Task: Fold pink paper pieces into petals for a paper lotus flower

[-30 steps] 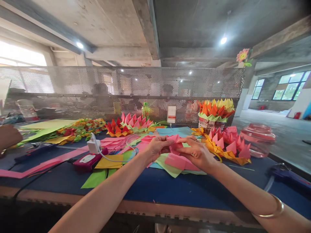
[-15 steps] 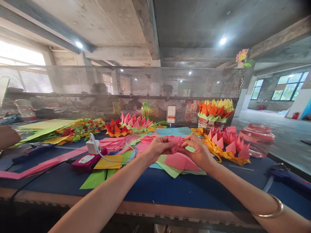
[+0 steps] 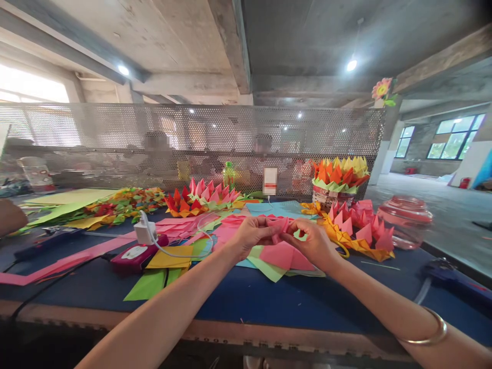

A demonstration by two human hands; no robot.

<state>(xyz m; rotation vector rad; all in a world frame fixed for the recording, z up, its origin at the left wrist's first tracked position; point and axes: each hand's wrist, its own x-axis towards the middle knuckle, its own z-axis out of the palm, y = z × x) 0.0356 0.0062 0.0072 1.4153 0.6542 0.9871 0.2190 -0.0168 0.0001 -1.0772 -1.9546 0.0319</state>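
Note:
Between my two hands, above the table, is a small folded piece of pink paper [image 3: 279, 229]. My left hand [image 3: 250, 237] pinches its left side with thumb and fingers. On its right side, my right hand [image 3: 310, 240] is closed with thumb and fingertips on the paper's edge. Just below lie pink paper sheets [image 3: 286, 255] over a light green sheet [image 3: 266, 265]. To the right of my right hand sits a ring of folded pink and orange paper petals [image 3: 357, 230].
A magenta power block [image 3: 134, 255] with a white charger [image 3: 145, 230] and cables lies at left. Behind are paper scraps [image 3: 128, 201], a petal-covered basket [image 3: 333, 197] and a perforated metal screen [image 3: 223, 128]. A pink-tinted jar [image 3: 405, 223] stands right. Another person's hand [image 3: 11, 216] shows at far left.
My fingers have shifted slightly on the pink paper, which now looks more folded and upright. The other person's hand at far left has moved a little to the left.

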